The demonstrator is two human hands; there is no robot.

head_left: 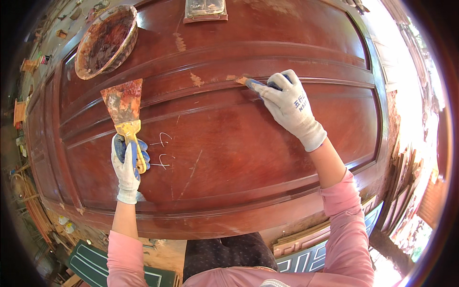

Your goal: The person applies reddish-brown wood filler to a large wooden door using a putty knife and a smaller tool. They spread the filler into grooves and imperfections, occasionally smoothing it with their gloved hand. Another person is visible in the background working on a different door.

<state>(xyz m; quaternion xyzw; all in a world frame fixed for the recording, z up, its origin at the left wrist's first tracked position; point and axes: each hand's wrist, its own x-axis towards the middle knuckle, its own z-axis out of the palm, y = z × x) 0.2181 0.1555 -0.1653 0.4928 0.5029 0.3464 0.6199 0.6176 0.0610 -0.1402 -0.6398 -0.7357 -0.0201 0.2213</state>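
In front of me lies a large reddish-brown panelled wooden door [229, 129]. My left hand [126, 165], in a white glove with blue palm coating, is closed around the yellow handle of a wide putty knife [122, 103]. Reddish-brown filler smears its blade, which points away from me above the door. My right hand [289, 103], gloved alike, is closed at the middle moulding. At its fingertips shows a small orange-brown tip [242, 81]; whether it is a tool's end or filler is unclear. Pale filler patches [196, 80] mark the moulding to its left.
A round basin [107, 43] coated inside with reddish-brown paste rests on the door's far left. A small rectangular container [205, 9] sits at the far middle. White chalk-like marks [165, 161] are on the near panel. Dark green panels [91, 263] and wooden pieces lie below the near edge.
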